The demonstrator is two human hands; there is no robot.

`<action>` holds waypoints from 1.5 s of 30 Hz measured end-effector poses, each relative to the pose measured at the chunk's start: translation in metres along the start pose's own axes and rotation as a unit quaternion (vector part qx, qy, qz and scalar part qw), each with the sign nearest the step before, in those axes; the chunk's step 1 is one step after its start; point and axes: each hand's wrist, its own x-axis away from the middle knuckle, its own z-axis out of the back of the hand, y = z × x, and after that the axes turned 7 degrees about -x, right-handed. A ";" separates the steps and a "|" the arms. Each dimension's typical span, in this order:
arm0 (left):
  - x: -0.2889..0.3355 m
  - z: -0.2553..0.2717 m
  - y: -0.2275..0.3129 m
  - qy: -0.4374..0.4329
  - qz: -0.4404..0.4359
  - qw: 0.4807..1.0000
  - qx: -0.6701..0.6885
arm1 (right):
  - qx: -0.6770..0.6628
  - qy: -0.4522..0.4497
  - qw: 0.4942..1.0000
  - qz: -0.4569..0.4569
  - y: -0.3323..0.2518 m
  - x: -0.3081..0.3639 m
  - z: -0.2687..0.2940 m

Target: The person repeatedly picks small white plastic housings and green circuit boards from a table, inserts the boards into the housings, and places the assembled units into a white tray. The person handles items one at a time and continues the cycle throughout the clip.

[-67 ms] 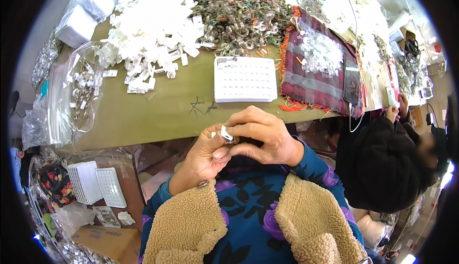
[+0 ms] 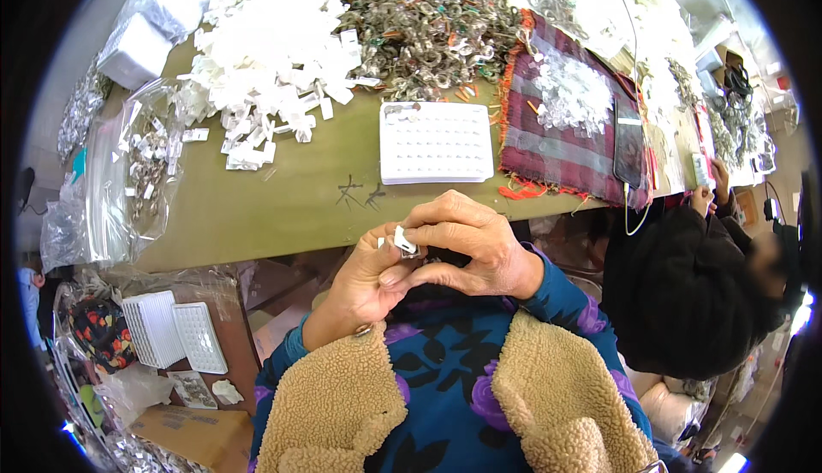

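Observation:
My left hand (image 2: 360, 283) and my right hand (image 2: 479, 246) meet in front of my chest, just off the near table edge. Pinched between their fingertips is a small white plastic piece (image 2: 402, 238) with a dark slot and what looks like a clear part below it. Its underside is hidden by my fingers. Straight ahead on the green table (image 2: 291, 203) lies a white tray (image 2: 437, 152) with rows of small cavities; a few greyish bits sit along its far edge.
Behind the tray rises a heap of metallic, ring-like parts (image 2: 428, 23), with white plastic pieces (image 2: 265, 79) piled to its left. On the right, a plaid cloth (image 2: 539, 143) carries clear pieces (image 2: 569, 92) and a phone (image 2: 629, 143). A person in black (image 2: 693, 293) sits at far right.

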 end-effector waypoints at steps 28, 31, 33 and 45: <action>-0.022 -0.019 -0.007 0.011 0.080 0.995 -0.056 | 0.197 0.089 0.961 0.172 0.012 0.035 0.020; -0.029 -0.017 -0.010 0.000 0.076 0.995 -0.062 | 0.154 0.121 0.978 0.067 0.017 0.052 0.044; -0.034 -0.015 -0.011 -0.006 0.060 0.990 -0.130 | 0.206 0.277 0.934 -0.094 0.031 0.061 0.074; -0.044 -0.021 -0.015 0.023 0.067 0.984 -0.162 | 0.362 -0.006 0.919 -0.159 0.067 0.062 0.138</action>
